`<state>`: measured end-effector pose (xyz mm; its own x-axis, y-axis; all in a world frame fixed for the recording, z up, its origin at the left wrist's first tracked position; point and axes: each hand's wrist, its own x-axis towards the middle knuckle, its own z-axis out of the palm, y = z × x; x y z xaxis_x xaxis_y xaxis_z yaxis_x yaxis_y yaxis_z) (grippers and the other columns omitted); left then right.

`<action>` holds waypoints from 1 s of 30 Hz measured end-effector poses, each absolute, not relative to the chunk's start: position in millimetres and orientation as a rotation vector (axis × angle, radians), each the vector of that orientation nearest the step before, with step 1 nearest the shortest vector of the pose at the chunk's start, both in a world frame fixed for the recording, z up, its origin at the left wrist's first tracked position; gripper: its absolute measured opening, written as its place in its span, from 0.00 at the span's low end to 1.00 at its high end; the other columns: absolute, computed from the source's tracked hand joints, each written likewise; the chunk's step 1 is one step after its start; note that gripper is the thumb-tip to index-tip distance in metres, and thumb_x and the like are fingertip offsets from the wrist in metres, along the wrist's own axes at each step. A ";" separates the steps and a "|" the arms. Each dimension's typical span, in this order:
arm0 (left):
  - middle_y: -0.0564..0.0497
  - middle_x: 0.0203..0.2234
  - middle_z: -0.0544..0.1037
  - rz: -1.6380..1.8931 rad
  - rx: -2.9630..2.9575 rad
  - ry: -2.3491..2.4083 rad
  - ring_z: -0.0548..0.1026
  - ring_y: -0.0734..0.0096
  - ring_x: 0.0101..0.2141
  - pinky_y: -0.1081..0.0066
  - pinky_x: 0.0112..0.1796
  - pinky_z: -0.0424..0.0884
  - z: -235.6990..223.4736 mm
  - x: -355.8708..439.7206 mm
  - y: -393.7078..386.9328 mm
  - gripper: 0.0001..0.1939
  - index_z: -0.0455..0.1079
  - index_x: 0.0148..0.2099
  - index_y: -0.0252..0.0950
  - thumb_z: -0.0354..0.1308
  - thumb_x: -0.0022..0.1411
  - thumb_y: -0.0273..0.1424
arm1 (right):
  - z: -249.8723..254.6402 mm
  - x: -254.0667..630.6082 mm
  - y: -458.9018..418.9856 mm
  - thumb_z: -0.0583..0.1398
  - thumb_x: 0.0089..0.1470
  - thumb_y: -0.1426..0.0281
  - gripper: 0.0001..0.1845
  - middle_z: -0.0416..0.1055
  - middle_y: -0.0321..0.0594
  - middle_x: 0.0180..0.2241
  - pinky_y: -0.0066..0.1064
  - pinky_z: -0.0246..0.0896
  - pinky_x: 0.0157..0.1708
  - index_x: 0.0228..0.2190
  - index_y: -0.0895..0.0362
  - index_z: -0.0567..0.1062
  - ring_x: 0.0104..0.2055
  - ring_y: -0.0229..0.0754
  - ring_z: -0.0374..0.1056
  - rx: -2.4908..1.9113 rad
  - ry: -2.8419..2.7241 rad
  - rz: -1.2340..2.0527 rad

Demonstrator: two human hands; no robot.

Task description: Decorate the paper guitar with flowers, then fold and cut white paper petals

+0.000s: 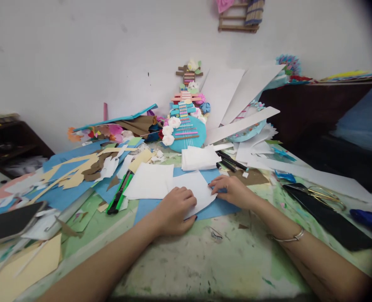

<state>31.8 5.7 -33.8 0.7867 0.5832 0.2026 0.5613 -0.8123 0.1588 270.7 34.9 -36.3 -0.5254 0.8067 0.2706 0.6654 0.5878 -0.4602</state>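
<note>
A white paper piece (196,189) lies on a blue sheet (148,206) on the paint-stained green table (205,260). My left hand (175,211) rests on the paper's near left edge with fingers curled down, pressing it. My right hand (230,191) pinches the paper's right corner with its fingertips. A thin bracelet sits on my right wrist. More white sheets (150,181) lie just left of the paper.
A green and black cutter (119,193) lies left of the sheets, black pens (231,161) behind. Scissors (326,195) rest on a black sheet at right. A paper guitar model (186,126) leans on the wall. Scraps, a phone (11,221) and card crowd the left.
</note>
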 end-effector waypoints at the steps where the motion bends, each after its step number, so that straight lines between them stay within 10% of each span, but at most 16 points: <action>1: 0.45 0.35 0.71 0.353 2.922 0.912 0.66 0.61 0.37 0.63 0.38 0.61 -33.7 31.0 6.2 0.07 0.65 0.36 0.35 0.54 0.55 0.33 | -36.3 271.8 35.1 0.61 0.44 0.78 0.09 0.76 0.40 0.39 0.39 0.63 0.46 0.26 0.54 0.79 0.45 0.46 0.69 -1.173 -2.357 0.405; 12: 0.46 0.32 0.73 0.440 2.755 0.989 0.70 0.66 0.35 0.68 0.38 0.65 -37.5 27.7 9.1 0.08 0.68 0.34 0.34 0.48 0.56 0.24 | -36.9 283.5 39.0 0.62 0.43 0.77 0.12 0.72 0.39 0.47 0.43 0.58 0.51 0.32 0.51 0.79 0.53 0.47 0.61 -1.062 -2.467 0.444; 30: 0.50 0.29 0.70 0.209 2.272 1.072 0.66 0.73 0.28 0.73 0.29 0.61 -25.7 4.7 37.1 0.15 0.65 0.21 0.34 0.55 0.54 0.38 | -45.1 285.9 43.4 0.61 0.50 0.66 0.07 0.67 0.43 0.43 0.45 0.54 0.49 0.24 0.56 0.75 0.47 0.47 0.61 -1.226 -2.423 0.549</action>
<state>4.7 37.1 -25.7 0.6597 0.7432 -0.1117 0.6465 -0.4855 0.5885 285.9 43.4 -45.1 -0.5535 0.8195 0.1484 0.6757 0.5460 -0.4953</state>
